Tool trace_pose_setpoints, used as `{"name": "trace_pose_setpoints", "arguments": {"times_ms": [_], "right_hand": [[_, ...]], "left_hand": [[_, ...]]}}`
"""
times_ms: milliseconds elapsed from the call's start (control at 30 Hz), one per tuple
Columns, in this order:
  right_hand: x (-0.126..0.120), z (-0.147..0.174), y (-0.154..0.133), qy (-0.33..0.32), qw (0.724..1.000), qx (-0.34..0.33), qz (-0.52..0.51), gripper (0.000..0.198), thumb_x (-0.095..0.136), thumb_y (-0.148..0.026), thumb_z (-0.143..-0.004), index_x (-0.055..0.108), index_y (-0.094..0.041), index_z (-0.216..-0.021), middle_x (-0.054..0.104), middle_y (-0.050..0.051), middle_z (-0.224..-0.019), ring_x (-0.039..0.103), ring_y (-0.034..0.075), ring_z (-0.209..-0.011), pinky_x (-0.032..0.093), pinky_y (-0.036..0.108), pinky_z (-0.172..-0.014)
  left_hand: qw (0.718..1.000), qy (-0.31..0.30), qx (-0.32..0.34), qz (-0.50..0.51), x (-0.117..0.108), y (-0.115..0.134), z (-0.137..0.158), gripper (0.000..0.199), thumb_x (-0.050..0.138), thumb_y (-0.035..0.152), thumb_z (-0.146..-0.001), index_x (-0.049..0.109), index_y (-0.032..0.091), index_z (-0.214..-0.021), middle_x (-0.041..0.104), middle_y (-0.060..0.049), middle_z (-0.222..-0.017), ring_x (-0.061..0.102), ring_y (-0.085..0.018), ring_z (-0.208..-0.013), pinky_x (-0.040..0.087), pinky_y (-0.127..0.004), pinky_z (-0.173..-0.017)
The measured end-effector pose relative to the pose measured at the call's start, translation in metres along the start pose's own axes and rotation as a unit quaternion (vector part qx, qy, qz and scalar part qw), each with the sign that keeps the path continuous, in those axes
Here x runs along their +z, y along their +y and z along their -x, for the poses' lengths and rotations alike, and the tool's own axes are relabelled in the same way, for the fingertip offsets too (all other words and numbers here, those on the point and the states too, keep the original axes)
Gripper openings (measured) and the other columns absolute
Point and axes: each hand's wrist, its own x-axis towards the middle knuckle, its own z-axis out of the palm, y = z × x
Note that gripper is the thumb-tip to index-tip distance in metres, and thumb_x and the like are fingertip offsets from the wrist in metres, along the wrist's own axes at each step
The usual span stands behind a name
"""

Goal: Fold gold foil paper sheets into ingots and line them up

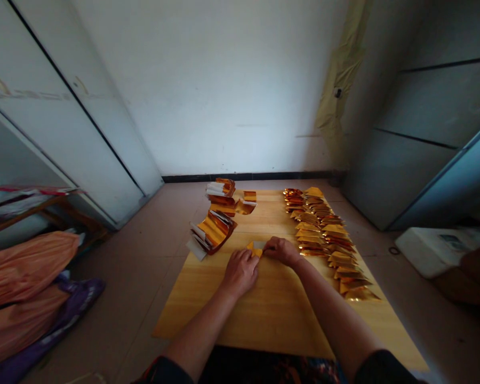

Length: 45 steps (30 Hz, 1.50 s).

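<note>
The fingers [270,245] of the right hand [283,252] are curled and pinch the right side of a piece of gold foil paper [256,252]; those of the left hand [240,272] are drawn together and grip its near left side. The piece is at mid-desk between the hands, partly folded, with shiny gold and dull grey-white faces showing.

The desk [272,330] is of smooth, light wood grain. On its left side stand curled stacks of foil sheets [215,228], glossy gold with grey-white parts; small curved foil pieces [246,207] lie beside them. Along the right side, folded foil pieces [312,230], pointed and crinkled, overlap in rows.

Pale lettering on a purple bag [82,296], lower left, is not legible; a dark label on a white box [428,250], right, is too blurred to read.

Both bare forearms extend forward and converge, backs of the hands upward.
</note>
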Motion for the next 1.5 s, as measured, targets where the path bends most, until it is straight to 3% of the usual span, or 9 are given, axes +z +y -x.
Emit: {"name": "trace_pose_setpoints", "arguments": {"times_ms": [233, 500, 833, 1033, 1300, 1500], "right_hand": [[-0.002, -0.002, -0.008, 0.019, 0.997, 0.048, 0.051, 0.016, 0.061, -0.035, -0.080, 0.069, -0.021, -0.083, 0.066, 0.001, -0.086, 0.057, 0.011, -0.072, 0.034, 0.020, -0.060], [-0.008, -0.006, -0.020, -0.018, 0.991, 0.086, 0.098, 0.021, 0.061, -0.042, -0.081, 0.066, -0.021, -0.082, 0.064, 0.001, -0.084, 0.055, 0.011, -0.069, 0.028, 0.021, -0.055], [-0.010, -0.006, -0.026, -0.029, 0.989, 0.102, 0.103, 0.015, 0.064, -0.036, -0.078, 0.066, -0.022, -0.083, 0.064, 0.001, -0.086, 0.055, 0.012, -0.073, 0.028, 0.021, -0.057], [-0.007, -0.007, -0.023, -0.011, 0.991, 0.108, 0.080, 0.014, 0.066, -0.033, -0.076, 0.066, -0.021, -0.083, 0.064, 0.001, -0.085, 0.054, 0.012, -0.072, 0.030, 0.021, -0.058], [-0.006, -0.005, -0.008, 0.020, 0.997, 0.079, 0.011, 0.016, 0.060, -0.015, -0.074, 0.067, -0.018, -0.088, 0.064, 0.003, -0.089, 0.056, 0.012, -0.077, 0.038, 0.019, -0.067], [-0.006, -0.005, -0.016, 0.014, 0.994, 0.109, 0.028, 0.020, 0.065, -0.029, -0.073, 0.066, -0.020, -0.091, 0.064, 0.003, -0.091, 0.057, 0.013, -0.078, 0.039, 0.021, -0.065]], "left_hand": [[1.000, 0.008, -0.006, -0.007, 0.001, 0.000, 0.003, 0.020, 0.049, 0.017, -0.083, 0.065, 0.019, -0.093, 0.063, -0.012, -0.107, 0.055, -0.025, -0.106, 0.043, -0.043, -0.094], [1.000, -0.010, -0.009, -0.018, 0.005, 0.001, 0.004, 0.021, 0.047, 0.014, -0.083, 0.064, 0.018, -0.094, 0.062, -0.014, -0.114, 0.055, -0.026, -0.110, 0.045, -0.046, -0.094], [0.999, 0.001, -0.002, -0.043, 0.011, 0.003, 0.008, 0.039, 0.051, 0.016, -0.080, 0.055, 0.020, -0.119, 0.059, -0.013, -0.119, 0.053, -0.027, -0.114, 0.046, -0.046, -0.096], [0.998, 0.017, -0.009, -0.056, 0.012, 0.005, 0.010, 0.029, 0.056, 0.022, -0.081, 0.061, 0.022, -0.110, 0.058, -0.013, -0.118, 0.054, -0.028, -0.112, 0.046, -0.048, -0.094], [0.998, -0.006, -0.039, -0.043, 0.008, 0.009, 0.009, 0.030, 0.056, 0.024, -0.082, 0.061, 0.023, -0.112, 0.057, -0.014, -0.122, 0.050, -0.029, -0.117, 0.043, -0.048, -0.097], [0.999, -0.002, -0.041, -0.015, 0.010, 0.009, 0.009, 0.031, 0.056, 0.024, -0.081, 0.061, 0.023, -0.112, 0.056, -0.013, -0.123, 0.050, -0.029, -0.117, 0.041, -0.049, -0.098]]}}
